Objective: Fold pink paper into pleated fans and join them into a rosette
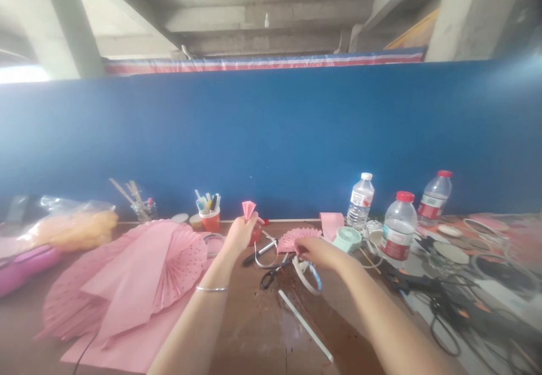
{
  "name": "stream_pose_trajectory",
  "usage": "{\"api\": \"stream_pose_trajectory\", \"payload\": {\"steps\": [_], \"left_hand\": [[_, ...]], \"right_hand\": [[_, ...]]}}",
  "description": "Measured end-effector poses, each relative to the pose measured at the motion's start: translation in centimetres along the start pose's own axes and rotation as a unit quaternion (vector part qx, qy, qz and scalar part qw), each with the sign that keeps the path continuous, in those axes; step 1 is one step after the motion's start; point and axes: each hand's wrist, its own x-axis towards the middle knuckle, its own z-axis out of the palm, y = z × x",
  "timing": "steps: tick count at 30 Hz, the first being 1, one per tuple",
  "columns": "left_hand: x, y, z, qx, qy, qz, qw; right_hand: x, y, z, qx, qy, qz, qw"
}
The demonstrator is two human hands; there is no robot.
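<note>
My left hand (242,232) is closed around a small pleated strip of pink paper (249,209), whose folded end fans out above the fingers. My right hand (318,252) reaches down over the table with its fingers curled onto the upper rim of a white and blue tape roll (301,276), which is tilted. Just behind those fingers lies a pink pleated paper fan (292,239) with punched holes. Black-handled scissors (269,278) are on the table between my hands, beside a dark-handled cutter (259,252). A pale strip (305,325) lies in front.
Large pink pleated fans (182,267) and flat pink sheets (131,284) cover the left. A cup of pens (209,219) stands at the back. A mint handheld fan (348,238), bottles (399,228) and tangled black cables (449,299) crowd the right. A blue partition (271,138) rises behind.
</note>
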Motion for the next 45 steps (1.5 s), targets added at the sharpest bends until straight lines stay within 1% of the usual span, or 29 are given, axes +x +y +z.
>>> {"api": "stream_pose_trajectory", "payload": {"steps": [2, 4, 5, 6, 7, 8, 10, 13, 17, 20, 24, 31, 34, 40, 45], "left_hand": [[-0.8, 1.1, 0.5, -0.027, -0.026, -0.003, 0.999], [-1.9, 2.2, 1.1, -0.062, -0.073, -0.002, 0.995], [-2.5, 2.7, 1.3, -0.107, -0.129, -0.003, 0.986], [-3.1, 3.1, 1.6, -0.134, -0.172, -0.011, 0.976], [-3.5, 3.4, 1.8, -0.143, -0.200, -0.016, 0.969], [-3.8, 3.6, 2.0, -0.146, -0.220, -0.023, 0.964], [-4.0, 3.5, 2.2, -0.132, -0.236, -0.040, 0.962], [-3.6, 3.1, 2.1, -0.135, -0.233, -0.059, 0.961], [-3.1, 3.1, 1.7, -0.169, -0.211, -0.050, 0.962], [-3.1, 3.3, 1.5, -0.184, -0.215, -0.036, 0.958], [-3.2, 3.2, 1.7, -0.201, -0.220, -0.033, 0.954], [-3.0, 3.1, 1.8, -0.230, -0.233, -0.026, 0.944], [-3.1, 3.1, 1.8, -0.245, -0.238, -0.026, 0.940], [-3.1, 3.1, 1.7, -0.243, -0.224, -0.030, 0.943], [-3.2, 3.5, 1.5, -0.234, -0.217, -0.027, 0.947]], "right_hand": [[0.1, -0.7, -0.4, 0.032, 0.055, -0.015, 0.998], [0.1, -1.3, -0.6, 0.057, 0.112, -0.015, 0.992], [0.1, -1.5, -0.6, 0.073, 0.139, -0.011, 0.988], [0.2, -1.7, -0.5, 0.094, 0.166, -0.006, 0.982], [0.2, -1.8, -0.5, 0.118, 0.193, 0.000, 0.974], [0.2, -1.8, -0.4, 0.143, 0.217, 0.007, 0.966], [0.4, -1.7, -0.2, 0.188, 0.249, 0.019, 0.950], [0.8, -1.6, 0.0, 0.267, 0.257, 0.031, 0.928], [1.4, -1.5, 0.2, 0.382, 0.238, 0.044, 0.892], [1.6, -1.4, 0.4, 0.413, 0.213, 0.055, 0.884], [1.6, -1.3, 0.7, 0.395, 0.187, 0.064, 0.897], [1.6, -1.0, 1.2, 0.306, 0.201, 0.046, 0.930], [1.5, -1.0, 1.1, 0.275, 0.197, 0.042, 0.940], [1.4, -1.3, 1.0, 0.251, 0.212, 0.032, 0.944], [1.9, -0.6, 1.1, 0.255, 0.219, 0.072, 0.939]]}}
